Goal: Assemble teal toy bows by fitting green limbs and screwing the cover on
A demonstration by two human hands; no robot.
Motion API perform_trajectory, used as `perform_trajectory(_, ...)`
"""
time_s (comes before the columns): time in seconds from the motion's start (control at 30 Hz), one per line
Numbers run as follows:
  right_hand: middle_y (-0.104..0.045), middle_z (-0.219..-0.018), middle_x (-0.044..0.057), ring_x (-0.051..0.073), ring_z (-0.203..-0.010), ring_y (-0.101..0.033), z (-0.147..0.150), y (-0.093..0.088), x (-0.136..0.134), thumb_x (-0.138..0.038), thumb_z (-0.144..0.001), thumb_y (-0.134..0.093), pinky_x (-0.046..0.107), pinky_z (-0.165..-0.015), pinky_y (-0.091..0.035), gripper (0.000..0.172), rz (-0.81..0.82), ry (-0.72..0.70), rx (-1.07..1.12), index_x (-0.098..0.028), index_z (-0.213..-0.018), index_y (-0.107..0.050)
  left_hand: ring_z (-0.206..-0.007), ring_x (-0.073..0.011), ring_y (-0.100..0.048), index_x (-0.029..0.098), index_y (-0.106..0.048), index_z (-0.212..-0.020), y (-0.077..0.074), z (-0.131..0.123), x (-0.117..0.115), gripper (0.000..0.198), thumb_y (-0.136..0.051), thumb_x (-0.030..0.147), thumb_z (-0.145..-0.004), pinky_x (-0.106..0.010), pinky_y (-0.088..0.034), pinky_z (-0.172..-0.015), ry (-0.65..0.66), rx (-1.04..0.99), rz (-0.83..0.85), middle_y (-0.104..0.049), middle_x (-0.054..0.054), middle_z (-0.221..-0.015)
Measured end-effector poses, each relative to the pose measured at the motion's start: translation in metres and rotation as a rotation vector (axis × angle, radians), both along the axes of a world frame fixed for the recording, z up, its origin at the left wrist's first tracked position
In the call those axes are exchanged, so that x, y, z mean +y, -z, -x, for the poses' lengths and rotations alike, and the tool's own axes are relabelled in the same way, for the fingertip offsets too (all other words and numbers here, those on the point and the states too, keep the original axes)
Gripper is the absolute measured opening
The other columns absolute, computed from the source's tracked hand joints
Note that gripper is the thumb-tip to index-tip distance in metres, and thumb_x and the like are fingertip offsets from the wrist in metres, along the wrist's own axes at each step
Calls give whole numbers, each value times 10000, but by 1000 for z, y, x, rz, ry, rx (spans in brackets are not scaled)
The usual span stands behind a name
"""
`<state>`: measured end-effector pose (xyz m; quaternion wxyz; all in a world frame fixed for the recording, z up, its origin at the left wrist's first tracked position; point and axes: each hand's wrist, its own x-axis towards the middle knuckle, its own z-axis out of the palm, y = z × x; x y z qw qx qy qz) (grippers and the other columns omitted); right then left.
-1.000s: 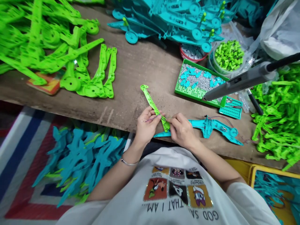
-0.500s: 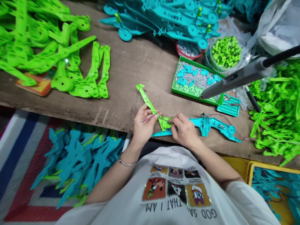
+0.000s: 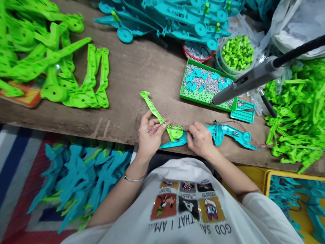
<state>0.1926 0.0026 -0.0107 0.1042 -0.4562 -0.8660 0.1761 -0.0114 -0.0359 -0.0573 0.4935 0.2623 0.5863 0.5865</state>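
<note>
A long bright-green plastic arm [image 3: 155,110] with a round, disc-shaped end lies over a blue plastic body [image 3: 215,133] at the table's front edge. My left hand [image 3: 150,135] is closed, pinching a thin purple wire [image 3: 151,129] against the green arm, just beside the disc. The wire seems to run across the disc towards my right hand [image 3: 200,139]. That hand is closed too, its fingertips pinched at the disc's right side, over the blue body; its grip is mostly hidden, but the wire leads into it. Thin reddish wires [image 3: 242,126] trail from the blue body's right end.
A grey electric screwdriver [image 3: 241,81] hangs above a green tray [image 3: 198,96] of screws and small blue pieces. Behind stand a tub of green pieces [image 3: 237,52] and stacked blue bodies [image 3: 162,20]. Green parts heap left [image 3: 54,93] and right [image 3: 297,115]. A yellow crate [image 3: 266,184] stands below.
My right hand has drawn slightly right, off the green disc, leaving more of it showing. My left hand keeps its pinch by the green arm. The whole view has shifted a little.
</note>
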Motion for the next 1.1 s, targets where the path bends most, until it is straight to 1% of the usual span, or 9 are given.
perform_trajectory(0.4,-617,-968,97,209,-879,-590,-1,-2,0,-107,-957,-465,318,-781,-488,267,47,-86,-34,-171,-1031,-714,-874,-167,-761,204,-485,-1453,-4,0,4,809,-868,312,-749,-302,-619,-862,-20,75,18,-740,-38,-1020)
perform_trajectory(0.6,-599,-1001,117,207,-846,-590,7,-5,1,-96,-950,-457,316,-736,-485,270,75,-47,-98,-140,-1035,-709,-896,-163,-732,165,-591,-1358,-8,37,-2,682,-867,305,-750,-344,-599,-924,35,192,45,-751,-64,-1045)
perform_trajectory(0.7,-596,-998,113,200,-818,-578,7,-5,3,-95,-945,-464,315,-719,-474,256,82,-42,-100,-142,-1013,-706,-1060,-183,-693,232,-595,-1338,-27,44,-22,512,-778,259,-860,-381,-559,-1034,-129,490,-124,-701,-51,-1212)
perform_trajectory(0.77,-594,-1001,110,197,-814,-573,7,-5,3,-95,-945,-459,316,-721,-468,256,83,-42,-94,-146,-1012,-701,-1203,-209,-638,276,-591,-1350,-42,30,-37,503,-738,170,-881,-415,-489,-1142,-199,764,-329,-663,-34,-1304)
perform_trajectory(0.8,-593,-1007,109,197,-818,-573,6,-5,3,-100,-946,-460,315,-722,-466,252,86,-42,-92,-147,-1013,-698,-1196,-222,-645,284,-602,-1345,-46,18,-42,515,-738,144,-868,-419,-500,-1131,-94,876,-446,-689,-33,-1251)
perform_trajectory(0.83,-593,-1011,109,197,-822,-573,7,-5,3,-109,-949,-461,313,-719,-462,244,89,-38,-93,-148,-1008,-695,-1205,-233,-652,289,-606,-1350,-49,6,-45,506,-715,137,-880,-428,-511,-1124,131,942,-495,-702,-40,-1242)
perform_trajectory(0.9,-594,-1014,107,196,-825,-575,7,-6,4,-123,-952,-463,307,-709,-455,230,108,-29,-103,-148,-993,-689,-1275,-279,-632,229,-546,-1435,-48,-17,-45,511,-638,172,-936,-483,-512,-1124,423,1054,-497,-677,-115,-1334)
perform_trajectory(1.0,-601,-1006,102,190,-809,-575,8,-10,6,-119,-947,-466,300,-707,-446,224,153,-17,-114,-149,-967,-687,-1353,-312,-583,115,-415,-1538,-35,-33,-36,567,-543,225,-997,-526,-445,-1178,541,1251,-425,-640,-203,-1394)
perform_trajectory(1.1,-610,-977,91,186,-823,-593,6,-15,13,-108,-950,-469,291,-742,-456,239,222,-7,-66,-149,-972,-703,-1361,-310,-575,96,-370,-1573,-24,-30,-32,608,-538,229,-1004,-515,-391,-1212,588,1400,-465,-667,-186,-1371)
